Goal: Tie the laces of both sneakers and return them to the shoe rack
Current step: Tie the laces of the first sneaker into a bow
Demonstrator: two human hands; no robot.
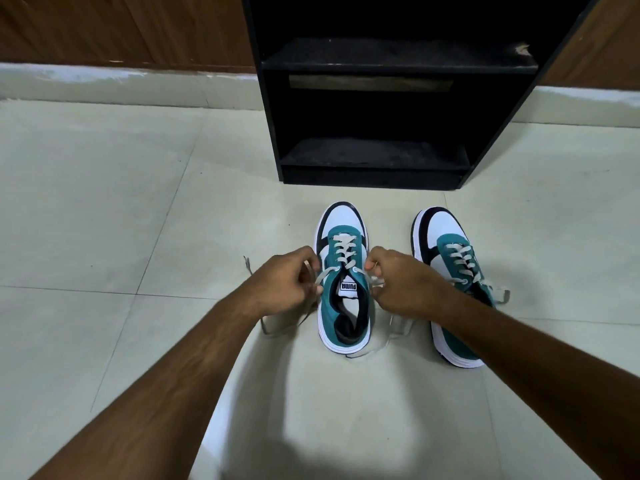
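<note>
Gripping laces, left hand, right hand, sneaker between

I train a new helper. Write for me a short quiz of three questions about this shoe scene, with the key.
1. True or false: both sneakers stand inside the shoe rack.
2. Which sneaker's laces do the left hand and right hand hold? A) left sneaker B) right sneaker
3. Fill in: the right sneaker's laces are ___.

Key: 1 false; 2 A; 3 untied.
</note>
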